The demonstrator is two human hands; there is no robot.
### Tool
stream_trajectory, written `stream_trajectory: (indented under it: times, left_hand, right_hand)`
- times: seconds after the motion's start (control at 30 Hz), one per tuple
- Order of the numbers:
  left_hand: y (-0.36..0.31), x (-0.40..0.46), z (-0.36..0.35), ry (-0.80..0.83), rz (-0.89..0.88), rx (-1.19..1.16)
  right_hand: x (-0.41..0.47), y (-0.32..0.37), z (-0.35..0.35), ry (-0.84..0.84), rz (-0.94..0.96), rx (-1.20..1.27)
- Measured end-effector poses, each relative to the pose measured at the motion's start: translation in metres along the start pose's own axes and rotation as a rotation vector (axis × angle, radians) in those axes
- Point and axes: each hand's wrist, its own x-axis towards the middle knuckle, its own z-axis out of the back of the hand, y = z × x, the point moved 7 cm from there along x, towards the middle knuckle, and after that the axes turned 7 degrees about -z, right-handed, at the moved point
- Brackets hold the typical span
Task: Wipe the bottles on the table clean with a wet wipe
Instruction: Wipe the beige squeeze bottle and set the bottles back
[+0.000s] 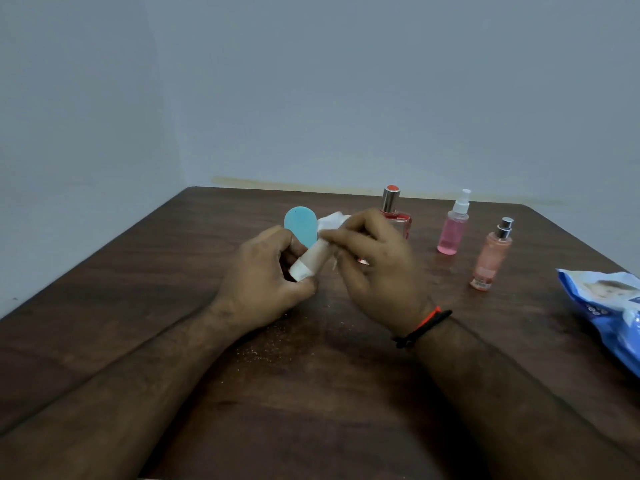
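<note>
A: What are the hands doing rn?

B: Left hand (266, 271) is gripping the tube (310, 263), fingers (304, 284) curled round its lower end. Right hand (377, 261) is pinching the wet wipe (332, 221) against the tube's upper part, just below the blue cap (301, 225).

A: Which way is the tube lying?

B: Long axis is tilting up and away from the person, cap end leaning toward the far side, base tucked in the left palm. Both hands are touching it, held above the bench (311, 393) near the middle. I'm guessing the next stroke is running along that axis, right hand sliding the wipe while left is steadying.

A: Looks?

B: Pale cream body w/ a flat rounded blue cap. Can't tell if any dirt is left, too blurry.

A: Others?

B: Three waiting to the right, well apart from the left hand, nearer the right one: a red bottle (398, 216) w/ a silver cap partly behind the right hand, a pink spray bottle (452, 233), and a peach spray bottle (490, 258). All are standing upright. The wipes pack (602, 306) is lying at the far right edge. Some fine crumbs (273, 341) are sitting on the bench below the hands.
</note>
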Motion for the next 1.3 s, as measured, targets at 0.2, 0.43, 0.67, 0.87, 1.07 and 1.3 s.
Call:
stream_trajectory:
  times: [0.2,0.43,0.67,0.87,1.07,1.3]
  left_hand:
    - [-0.003,0.002,0.005,-0.038,-0.051,0.038]
    - [-0.011,0.003,0.01,-0.044,-0.13,0.127]
    - [-0.025,0.001,0.012,-0.089,-0.271,0.326]
    - [-0.027,0.002,0.012,-0.096,-0.268,0.462]
    - [-0.024,0.003,0.009,-0.097,-0.215,0.49]
    - [-0.015,0.003,0.001,-0.056,-0.137,0.381]
  right_hand:
    - [-0.005,0.013,-0.017,0.123,0.126,-0.071]
    - [0.004,-0.019,0.027,-0.257,-0.136,-0.046]
    - [0.004,-0.027,0.019,-0.169,-0.2,-0.013]
    - [0.003,-0.026,0.013,-0.13,-0.19,-0.074]
    - [0.003,-0.023,0.009,-0.103,-0.156,-0.158]
    - [0.002,-0.023,0.009,-0.119,-0.171,-0.225]
